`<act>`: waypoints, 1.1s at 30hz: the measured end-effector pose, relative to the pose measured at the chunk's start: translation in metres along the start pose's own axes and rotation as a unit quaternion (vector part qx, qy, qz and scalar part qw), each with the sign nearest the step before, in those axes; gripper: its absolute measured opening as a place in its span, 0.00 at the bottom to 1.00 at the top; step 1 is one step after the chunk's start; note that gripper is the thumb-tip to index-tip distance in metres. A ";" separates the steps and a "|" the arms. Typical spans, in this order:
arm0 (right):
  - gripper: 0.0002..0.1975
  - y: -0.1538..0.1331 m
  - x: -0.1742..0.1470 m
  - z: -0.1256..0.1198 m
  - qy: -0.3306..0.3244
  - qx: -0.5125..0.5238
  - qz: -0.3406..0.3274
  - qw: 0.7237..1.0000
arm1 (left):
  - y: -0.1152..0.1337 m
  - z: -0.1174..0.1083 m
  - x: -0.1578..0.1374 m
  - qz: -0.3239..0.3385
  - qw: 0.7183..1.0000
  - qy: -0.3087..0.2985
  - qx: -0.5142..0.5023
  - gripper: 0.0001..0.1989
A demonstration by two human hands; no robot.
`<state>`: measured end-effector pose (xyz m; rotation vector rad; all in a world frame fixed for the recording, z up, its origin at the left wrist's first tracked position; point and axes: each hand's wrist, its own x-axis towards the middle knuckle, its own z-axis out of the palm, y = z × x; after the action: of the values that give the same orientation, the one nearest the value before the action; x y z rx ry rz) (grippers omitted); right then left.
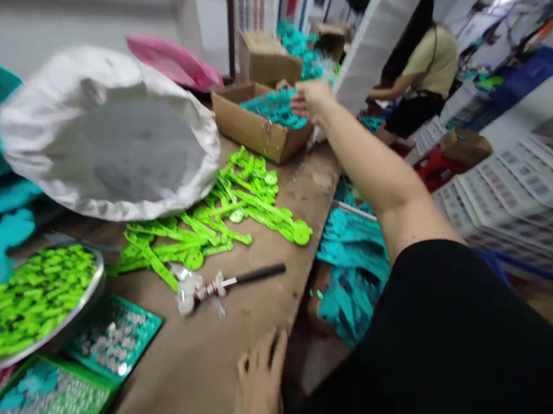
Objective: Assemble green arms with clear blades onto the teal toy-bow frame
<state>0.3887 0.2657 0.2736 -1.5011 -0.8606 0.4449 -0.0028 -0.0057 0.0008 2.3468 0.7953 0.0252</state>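
My right hand (315, 102) reaches out over a cardboard box (274, 144) of teal pieces (273, 108) on the table's far part. Its fingers look curled but are blurred, so whether they hold a piece is unclear. Near the table's front edge, my left hand (260, 377) rests on the brown tabletop (188, 360), fingers spread and holding nothing. Beyond it lies a thin black-handled tool (260, 273) with plastic wrapping around one end. A loose pile of bright green plastic strips with round discs (211, 228) spreads between that tool and the box.
A large white cloth-rimmed container (15, 135) stands at the back left. A metal bowl (100, 275) of green pieces and green trays (113, 382) of small parts sit at left. Teal material (351, 246) hangs below the right edge. A seated person (421, 68) works beyond a white post.
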 end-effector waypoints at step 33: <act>0.26 0.139 -0.370 -0.276 -0.068 -0.691 0.121 0.709 | -0.021 -0.025 -0.145 0.188 0.939 0.261 0.125 0.15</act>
<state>0.3851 -0.1833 0.0979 -3.0321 -1.1859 -0.0061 -0.1383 -0.0583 0.0340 2.7443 0.5955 0.7793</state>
